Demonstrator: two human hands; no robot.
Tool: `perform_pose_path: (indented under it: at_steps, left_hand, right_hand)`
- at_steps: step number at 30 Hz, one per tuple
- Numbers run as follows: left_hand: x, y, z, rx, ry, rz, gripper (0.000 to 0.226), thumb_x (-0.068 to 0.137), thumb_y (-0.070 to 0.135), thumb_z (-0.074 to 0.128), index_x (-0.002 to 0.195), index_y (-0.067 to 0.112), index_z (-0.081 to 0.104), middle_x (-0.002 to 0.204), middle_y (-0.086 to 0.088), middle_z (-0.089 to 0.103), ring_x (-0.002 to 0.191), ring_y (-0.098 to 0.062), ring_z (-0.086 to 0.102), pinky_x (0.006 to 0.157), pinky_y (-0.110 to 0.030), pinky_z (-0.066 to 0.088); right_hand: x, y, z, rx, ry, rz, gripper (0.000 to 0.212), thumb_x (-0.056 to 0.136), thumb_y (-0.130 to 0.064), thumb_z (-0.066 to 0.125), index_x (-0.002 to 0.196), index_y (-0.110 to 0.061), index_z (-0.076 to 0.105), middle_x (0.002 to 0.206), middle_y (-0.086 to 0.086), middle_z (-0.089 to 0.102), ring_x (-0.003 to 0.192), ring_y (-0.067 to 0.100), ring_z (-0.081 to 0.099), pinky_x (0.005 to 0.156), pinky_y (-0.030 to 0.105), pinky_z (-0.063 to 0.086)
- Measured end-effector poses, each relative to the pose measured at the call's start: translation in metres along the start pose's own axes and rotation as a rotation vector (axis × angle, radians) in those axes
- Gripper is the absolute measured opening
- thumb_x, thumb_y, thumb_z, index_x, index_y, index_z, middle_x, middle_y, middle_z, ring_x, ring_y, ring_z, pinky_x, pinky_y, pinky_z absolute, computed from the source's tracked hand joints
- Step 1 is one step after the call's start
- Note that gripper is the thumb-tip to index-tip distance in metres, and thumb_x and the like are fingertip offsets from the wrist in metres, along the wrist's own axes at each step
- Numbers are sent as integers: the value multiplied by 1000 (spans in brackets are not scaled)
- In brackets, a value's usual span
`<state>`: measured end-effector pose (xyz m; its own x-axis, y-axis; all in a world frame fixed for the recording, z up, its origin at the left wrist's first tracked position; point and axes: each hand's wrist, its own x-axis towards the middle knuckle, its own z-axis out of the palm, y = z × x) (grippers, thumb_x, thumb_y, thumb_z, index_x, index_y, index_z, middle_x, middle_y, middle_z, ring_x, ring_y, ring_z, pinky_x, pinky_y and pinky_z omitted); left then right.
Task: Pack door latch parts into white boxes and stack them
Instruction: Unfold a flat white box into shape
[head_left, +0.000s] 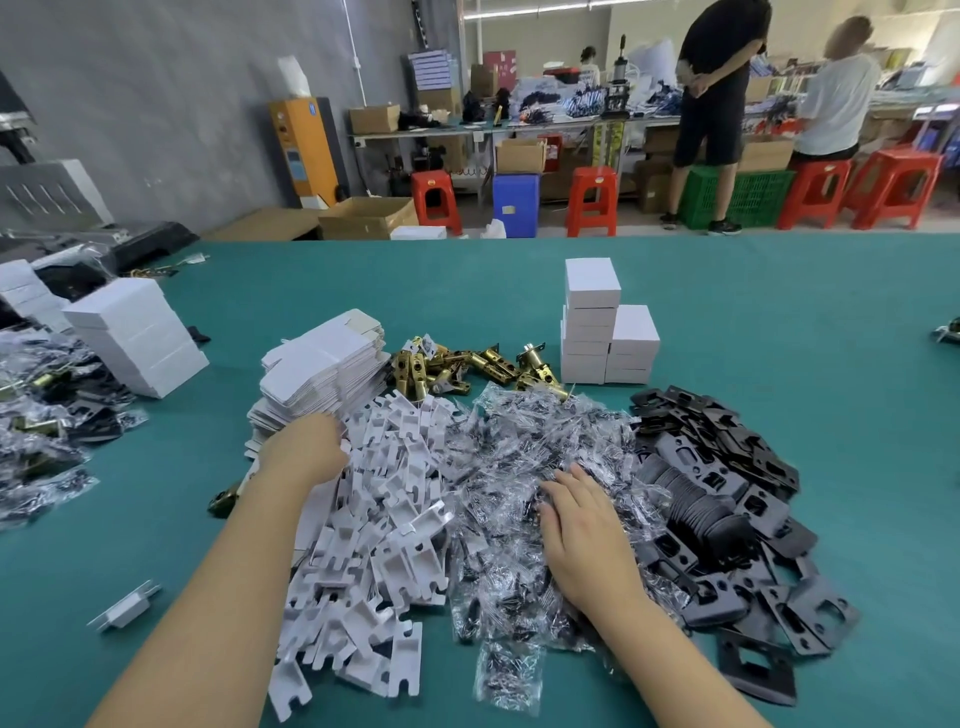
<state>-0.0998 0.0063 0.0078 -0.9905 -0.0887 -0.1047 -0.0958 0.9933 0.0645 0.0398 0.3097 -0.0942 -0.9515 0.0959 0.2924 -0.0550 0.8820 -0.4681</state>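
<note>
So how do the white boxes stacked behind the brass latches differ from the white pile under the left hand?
The stacked boxes are folded up and closed, standing in two neat columns; the flat box blanks are unfolded card lying in a slumped, fanned pile. The boxes stand untouched beyond the brass latches, while the left hand reaches onto the blanks. Both are plain white and sit on the green table.

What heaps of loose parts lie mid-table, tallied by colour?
White inserts: 1 heap
Clear bags of small dark parts: 1 heap
Black plates: 1 heap
Brass latches: 1 heap
Total: 4 heaps
</note>
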Motion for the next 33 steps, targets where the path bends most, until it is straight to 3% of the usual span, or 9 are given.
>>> perform_pose_path:
  at_steps: [4, 11, 24, 29, 33]
  left_hand:
    - [-1, -1, 0, 130, -139, -36, 45, 84, 33, 70, 123, 18, 56, 115, 0, 61, 105, -24, 58, 88, -37, 52]
    - [1, -3, 3, 113, -181, -32, 55, 84, 29, 72, 133, 13, 53, 128, -6, 62, 110, -26, 60, 94, -40, 55]
    - [3, -3, 4, 136, -168, -13, 49, 88, 23, 65, 134, 10, 54, 132, -8, 61, 114, -26, 60, 94, -37, 54]
    - [1, 0, 3, 133, -158, -5, 41, 91, 23, 62, 129, 10, 53, 122, -7, 63, 99, -24, 58, 78, -33, 51]
    - [-4, 9, 7, 181, -82, 2, 49, 89, 15, 59, 133, 5, 40, 111, -9, 64, 91, -27, 58, 71, -36, 49]
  right_hand:
    - [0, 1, 1, 0, 3, 1, 46, 110, -36, 35, 149, -19, 52, 159, -1, 45, 156, 13, 22, 122, 23, -4]
    - [1, 1, 2, 1, 15, -1, 44, 110, -34, 37, 148, -19, 54, 158, -1, 47, 155, 13, 23, 122, 23, -3]
    - [1, 1, 2, 6, 15, 1, 45, 110, -34, 37, 149, -19, 52, 159, -1, 45, 155, 13, 23, 122, 23, -4]
    - [0, 0, 1, 15, 23, -1, 43, 110, -33, 40, 148, -18, 54, 158, 0, 46, 155, 13, 25, 123, 24, -1]
    - [0, 1, 1, 3, 23, -6, 43, 110, -33, 39, 148, -18, 54, 158, -1, 46, 155, 13, 25, 123, 24, -1]
